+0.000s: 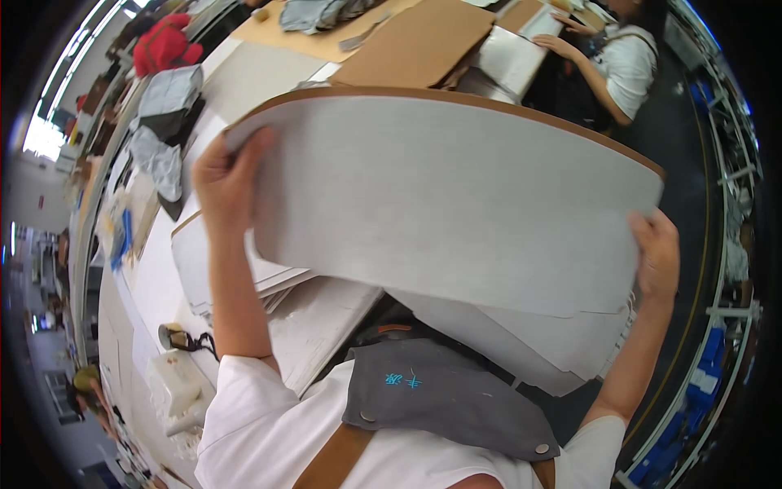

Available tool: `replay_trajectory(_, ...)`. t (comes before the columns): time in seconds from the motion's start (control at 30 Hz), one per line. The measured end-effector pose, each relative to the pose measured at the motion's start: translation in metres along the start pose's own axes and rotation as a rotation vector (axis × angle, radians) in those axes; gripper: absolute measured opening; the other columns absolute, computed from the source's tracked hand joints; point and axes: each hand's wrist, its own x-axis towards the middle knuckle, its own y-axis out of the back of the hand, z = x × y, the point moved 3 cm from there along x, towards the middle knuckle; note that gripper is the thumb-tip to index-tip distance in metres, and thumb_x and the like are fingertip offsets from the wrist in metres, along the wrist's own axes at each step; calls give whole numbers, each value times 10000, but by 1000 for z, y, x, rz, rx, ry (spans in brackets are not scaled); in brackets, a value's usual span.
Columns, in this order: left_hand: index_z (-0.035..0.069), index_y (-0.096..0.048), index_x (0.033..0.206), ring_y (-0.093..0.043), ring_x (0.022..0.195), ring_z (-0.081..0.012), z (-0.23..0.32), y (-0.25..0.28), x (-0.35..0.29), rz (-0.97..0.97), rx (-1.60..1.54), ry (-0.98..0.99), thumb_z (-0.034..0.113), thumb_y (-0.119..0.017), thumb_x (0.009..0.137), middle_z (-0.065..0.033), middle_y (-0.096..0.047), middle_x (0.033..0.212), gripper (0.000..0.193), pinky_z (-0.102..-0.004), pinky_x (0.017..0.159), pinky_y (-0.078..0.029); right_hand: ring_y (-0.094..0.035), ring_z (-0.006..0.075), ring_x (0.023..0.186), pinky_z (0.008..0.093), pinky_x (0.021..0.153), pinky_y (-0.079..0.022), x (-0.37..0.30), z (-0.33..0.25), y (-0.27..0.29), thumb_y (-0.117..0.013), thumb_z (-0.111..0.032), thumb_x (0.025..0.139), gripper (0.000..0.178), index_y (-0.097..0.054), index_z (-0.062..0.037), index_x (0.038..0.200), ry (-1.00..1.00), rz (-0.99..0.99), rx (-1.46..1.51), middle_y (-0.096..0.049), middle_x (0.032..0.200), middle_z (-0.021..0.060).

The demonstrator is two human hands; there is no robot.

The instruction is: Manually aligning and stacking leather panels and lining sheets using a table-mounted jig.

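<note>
A wide, pale grey sheet (456, 196) with a brown edge showing along its top is held up in front of me, bowed between both hands. My left hand (232, 175) grips its left end, thumb on the near face and fingers behind. At the right end, my right hand (658, 257) is closed on the sheet's side, its fingers partly hidden and slightly blurred. Below it, another pale sheet (562, 338) hangs near my grey apron (432, 391). Several stacked white sheets (285, 281) lie on the table beneath my left forearm.
A large brown sheet (415, 41) lies on the table beyond. At the far right, a person (627, 69) handles a pale stack (511, 61). A roll of tape (173, 336) and a white plastic object (173, 383) stand left. Shelving with blue bins (700, 379) lines the right side.
</note>
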Motion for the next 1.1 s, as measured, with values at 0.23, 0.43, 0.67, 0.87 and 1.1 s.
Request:
replay_trajectory(0.23, -9, -696, 1048, -569, 757, -61, -38, 267, -31, 171, 636, 245, 175, -695, 859, -6, -687, 847, 263, -212, 697, -444, -477, 90, 598, 297, 529, -414, 59, 18, -287, -721, -232, 814, 299, -613, 32, 725, 23, -629, -36, -559, 639, 22)
replay_trajectory(0.43, 0, -651, 1131, -620, 856, -189, -80, 286, -25, 134, 1339, 322, 166, -713, 837, -101, -678, 955, 343, -293, 760, -467, -634, 238, 655, 332, 629, -495, 59, 27, -332, -676, -214, 818, 278, -653, 55, 887, 225, -487, -120, -636, 686, 142)
replay_trajectory(0.67, 7, -648, 1072, -623, 951, -202, -38, 3, -26, -526, 588, -200, -3, -732, 755, -91, -653, 1045, 329, -304, 804, -483, -605, 249, 929, 335, 750, -500, 2, 50, -118, -675, -121, 816, 250, -647, -24, 1045, 345, -151, -538, -615, 1025, 117)
replay_trajectory(0.87, 5, -603, 1104, -560, 1029, -318, -45, -206, -73, -1079, 232, -562, 109, -743, 756, -139, -598, 1096, 390, -395, 900, -467, -413, 283, 1261, 416, 1030, -336, -64, 101, -31, -674, -237, 826, 495, -536, -31, 1254, 365, 35, -1024, -490, 1328, 109)
replay_trajectory(1.1, 56, -602, 1128, -555, 996, -284, -47, -284, -81, -1241, 716, -571, 233, -776, 727, -101, -596, 984, 472, -390, 884, -433, -338, 279, 1342, 440, 1091, -258, -71, 110, -32, -661, -327, 830, 633, -447, -40, 1352, 286, 84, -1019, -419, 1417, 115)
